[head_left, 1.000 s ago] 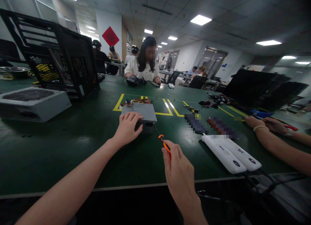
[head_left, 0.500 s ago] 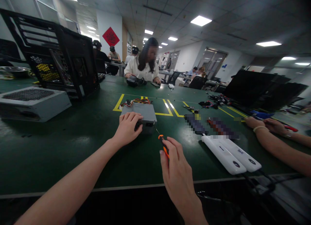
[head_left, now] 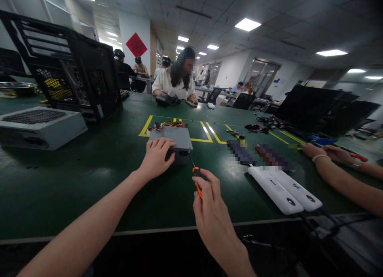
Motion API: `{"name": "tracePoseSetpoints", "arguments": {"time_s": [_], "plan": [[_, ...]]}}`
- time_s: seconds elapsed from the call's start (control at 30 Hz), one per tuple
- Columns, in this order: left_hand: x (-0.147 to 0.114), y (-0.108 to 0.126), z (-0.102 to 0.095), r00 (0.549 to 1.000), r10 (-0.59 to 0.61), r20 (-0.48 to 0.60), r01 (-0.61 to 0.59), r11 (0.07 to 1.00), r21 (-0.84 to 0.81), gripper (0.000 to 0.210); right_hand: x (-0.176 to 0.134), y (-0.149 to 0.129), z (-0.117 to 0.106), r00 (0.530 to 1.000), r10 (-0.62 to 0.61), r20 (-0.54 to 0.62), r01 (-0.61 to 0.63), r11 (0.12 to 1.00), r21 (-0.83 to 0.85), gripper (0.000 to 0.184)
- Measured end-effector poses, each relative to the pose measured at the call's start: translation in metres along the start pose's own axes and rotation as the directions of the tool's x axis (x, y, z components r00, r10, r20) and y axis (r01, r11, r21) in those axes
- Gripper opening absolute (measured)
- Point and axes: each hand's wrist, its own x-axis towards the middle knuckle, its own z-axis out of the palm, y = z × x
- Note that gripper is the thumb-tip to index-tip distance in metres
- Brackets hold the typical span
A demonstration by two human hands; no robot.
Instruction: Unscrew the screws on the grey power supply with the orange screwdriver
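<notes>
A small grey computer power supply (head_left: 181, 137) lies on the green table, with a bundle of coloured wires (head_left: 172, 124) at its far side. My left hand (head_left: 159, 155) grips its near left corner, fingers over the top and thumb against the near face. Between the thumb and fingers of my right hand (head_left: 211, 201) is an orange and black screwdriver (head_left: 196, 172). Its shaft points up and left, and the tip is at the supply's near right corner. Whether the tip touches a screw is too small to tell.
On the left stand a black computer case (head_left: 98, 81) and a larger grey power supply (head_left: 44, 127). Two white power banks (head_left: 277, 187) lie at right, near pixelated items. Another person's hands (head_left: 314, 151) work at far right; a person (head_left: 173, 79) sits opposite.
My right hand and the screwdriver handle have shifted slightly left, and the handle's angle has changed a little. My left hand stays on the power supply.
</notes>
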Motion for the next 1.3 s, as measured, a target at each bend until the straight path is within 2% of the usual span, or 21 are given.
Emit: {"name": "tracePoseSetpoints", "arguments": {"time_s": [0.1,0.2,0.27,0.4,0.47,0.63,0.77,0.87,0.97,1.07,1.2,1.3], "plan": [[0.0000,0.0000,0.0000,1.000,-0.001,0.001,0.001,1.000,-0.005,0.027,0.0012,0.0012,0.0040,0.999,-0.016,-0.033,0.015,1.000,-0.021,0.030],[-0.0001,0.0002,0.0002,1.000,-0.002,-0.003,0.002,1.000,-0.011,0.028,0.0036,0.0050,0.0040,0.992,0.082,-0.094,-0.089,0.994,-0.069,0.026],[-0.0001,0.0002,0.0005,1.000,0.000,-0.005,0.000,1.000,-0.011,0.028,0.0041,0.0051,0.0012,0.991,0.109,-0.079,-0.114,0.991,-0.063,0.027],[-0.0001,0.0002,0.0010,1.000,0.003,-0.008,-0.003,1.000,-0.007,0.027,0.0022,0.0007,-0.0020,1.000,0.027,0.010,-0.027,1.000,-0.013,0.029],[-0.0001,0.0002,0.0008,1.000,0.000,-0.004,0.000,1.000,-0.006,0.027,0.0020,0.0007,-0.0012,1.000,0.023,0.020,-0.022,0.999,-0.034,0.031],[-0.0001,0.0005,-0.0003,1.000,-0.002,0.005,0.002,1.000,-0.015,0.027,0.0039,0.0052,-0.0015,0.989,0.131,-0.062,-0.137,0.984,-0.112,0.029],[0.0001,0.0009,-0.0005,1.000,-0.004,0.008,0.004,1.000,-0.010,0.028,0.0033,0.0020,-0.0020,0.998,0.055,-0.013,-0.056,0.995,-0.082,0.029],[0.0003,0.0012,-0.0004,1.000,-0.004,0.008,0.004,1.000,-0.010,0.028,0.0043,0.0016,0.0002,0.999,-0.005,-0.033,0.002,0.995,-0.102,0.030],[0.0003,0.0015,-0.0005,1.000,-0.007,0.009,0.007,1.000,-0.019,0.028,0.0061,0.0047,0.0002,0.994,0.060,-0.094,-0.074,0.985,-0.153,0.026],[0.0004,0.0019,-0.0004,1.000,-0.014,0.008,0.014,1.000,-0.022,0.028,0.0048,0.0047,-0.0018,0.994,0.090,-0.064,-0.099,0.983,-0.154,0.026],[0.0003,0.0019,0.0001,1.000,-0.012,0.008,0.012,1.000,-0.011,0.028,0.0015,0.0003,-0.0003,0.999,-0.048,0.026,0.051,0.988,-0.147,0.032],[0.0001,0.0013,0.0003,1.000,-0.009,0.004,0.009,1.000,-0.007,0.028,0.0034,0.0025,0.0016,0.998,-0.054,-0.024,0.050,0.985,-0.167,0.030]]}}
